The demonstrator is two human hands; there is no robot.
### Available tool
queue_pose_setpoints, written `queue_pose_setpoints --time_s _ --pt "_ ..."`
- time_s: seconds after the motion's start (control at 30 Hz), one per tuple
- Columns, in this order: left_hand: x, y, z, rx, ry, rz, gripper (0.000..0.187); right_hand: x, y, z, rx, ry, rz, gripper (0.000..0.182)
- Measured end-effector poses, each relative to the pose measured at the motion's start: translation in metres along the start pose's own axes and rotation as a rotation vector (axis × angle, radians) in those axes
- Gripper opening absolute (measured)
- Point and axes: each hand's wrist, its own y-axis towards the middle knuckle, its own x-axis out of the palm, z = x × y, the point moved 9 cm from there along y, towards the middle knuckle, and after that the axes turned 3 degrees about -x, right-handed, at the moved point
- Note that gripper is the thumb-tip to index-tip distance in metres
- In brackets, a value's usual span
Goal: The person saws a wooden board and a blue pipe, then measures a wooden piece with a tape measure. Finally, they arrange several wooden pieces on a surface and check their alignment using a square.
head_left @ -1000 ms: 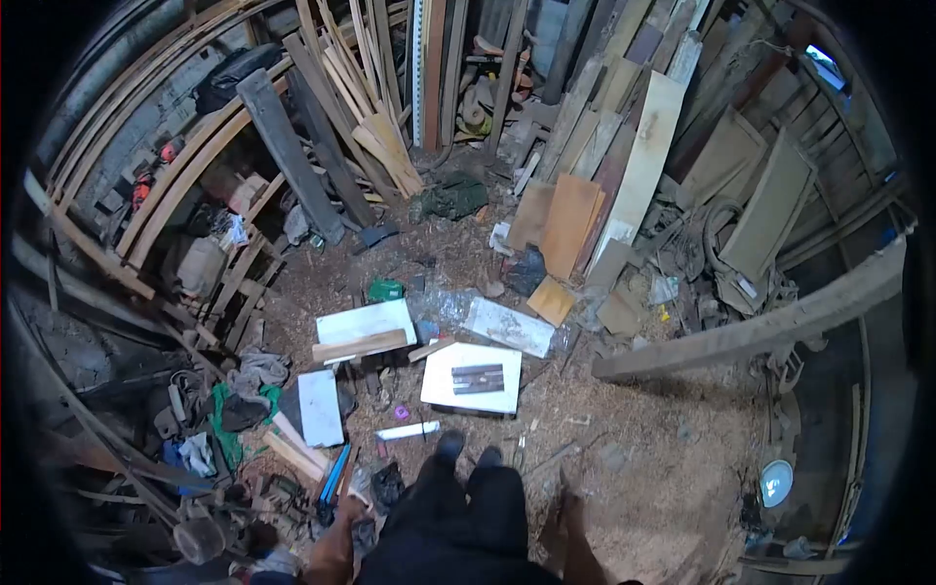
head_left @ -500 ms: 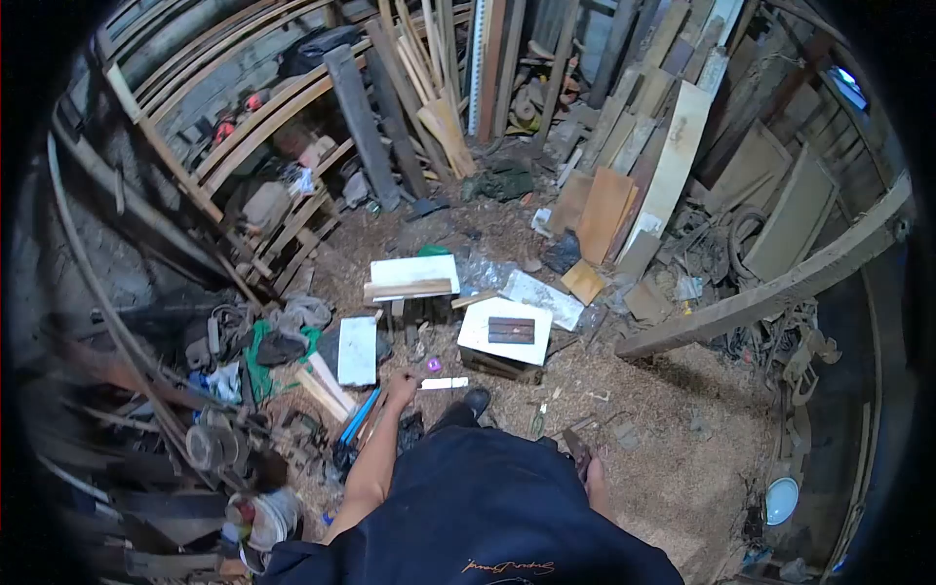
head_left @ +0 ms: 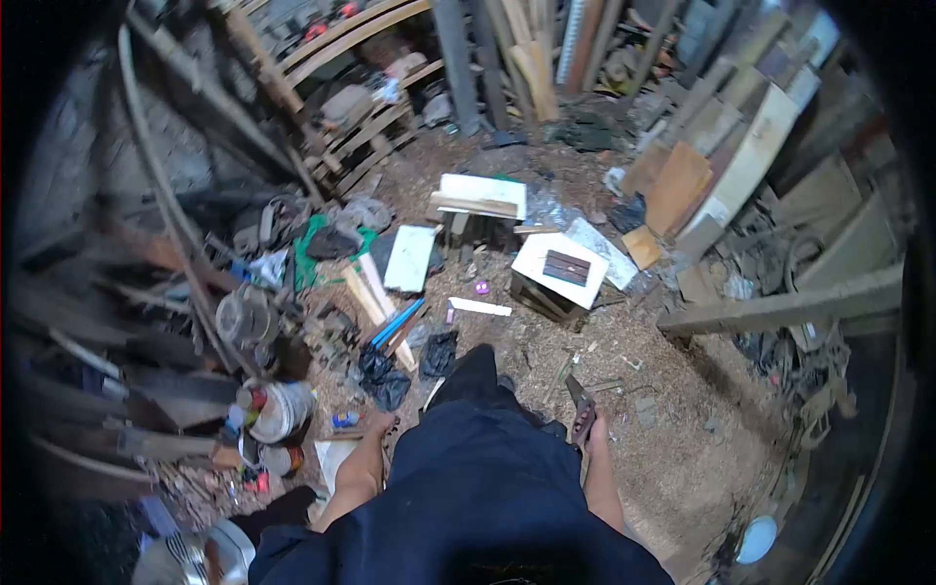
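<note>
My right hand (head_left: 597, 429) is closed around the brown handle of a handsaw (head_left: 582, 405), which points forward and slightly left over the floor. Low beside my left leg, my left hand (head_left: 379, 425) has its fingers loosely bent and apart, with nothing visible in them. Just ahead of it lies a black plastic bag (head_left: 385, 378), and a small blue item (head_left: 345, 420) is to its left. Farther forward are blue strips (head_left: 398, 323) next to pale wooden strips (head_left: 369, 295). A white strip (head_left: 480, 307) lies on the floor in front of my feet.
Ahead stands a box with a white top (head_left: 531, 255), bearing a dark slatted piece (head_left: 566, 267). Behind it, a low stand has a white board (head_left: 497, 188). A thick beam (head_left: 780, 304) slants in from the right. Buckets (head_left: 281, 411) stand at left; planks (head_left: 682, 185) lean at the back.
My left hand has drawn back from the floor near the blue strips to beside my leg. The view has shifted, and the handsaw stays in my right hand.
</note>
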Motion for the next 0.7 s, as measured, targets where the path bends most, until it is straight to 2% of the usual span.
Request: queue_pose_setpoints --time_s 0.07,0.13,0.17,0.2,0.27,0.3,0.33,0.4,0.5,0.6,0.67,0.7 --pt "0.018 0.026 -0.048 -0.087 -0.134 -0.073 0.028 -0.009 0.001 0.013 0.04 -0.057 -0.013 0.032" --pt "0.011 0.022 -0.038 -0.074 -0.057 -0.071 0.027 -0.008 -0.004 0.016 0.088 -0.142 -0.036 0.033" --pt "0.007 0.026 -0.032 -0.04 -0.079 -0.013 0.026 -0.005 -0.011 0.008 0.023 -0.268 0.024 0.035" --pt "0.002 0.032 -0.018 -0.002 -0.103 0.046 0.025 0.002 -0.008 0.004 0.017 -0.283 0.016 0.035" --pt "-0.027 -0.018 0.041 0.038 -0.272 -0.025 0.023 -0.003 0.002 0.005 0.023 -0.543 0.041 0.034" --pt "-0.044 -0.036 0.067 0.114 -0.218 0.025 0.021 -0.014 0.028 0.011 -0.016 -0.566 0.005 0.035" --pt "-0.057 -0.044 0.086 0.19 -0.164 0.074 0.02 0.0 0.022 0.002 -0.018 -0.587 -0.004 0.035" --pt "-0.062 -0.029 0.089 0.193 -0.251 0.092 0.02 0.03 0.005 -0.015 -0.01 -0.936 -0.024 0.035" --pt "-0.069 -0.005 0.075 0.208 -0.35 0.133 0.018 0.044 0.07 -0.016 -0.137 -1.151 -0.117 0.028" --pt "-0.067 0.017 0.043 0.223 -0.23 0.132 0.017 0.074 0.098 -0.019 -0.184 -0.977 -0.151 0.029" --pt "-0.029 0.064 -0.005 0.267 0.07 0.017 0.017 0.134 0.036 -0.038 -0.211 -0.991 -0.192 0.029" --pt "-0.036 0.056 -0.018 0.148 -0.173 -0.019 0.019 0.175 0.011 -0.048 -0.262 -1.001 -0.245 0.03"
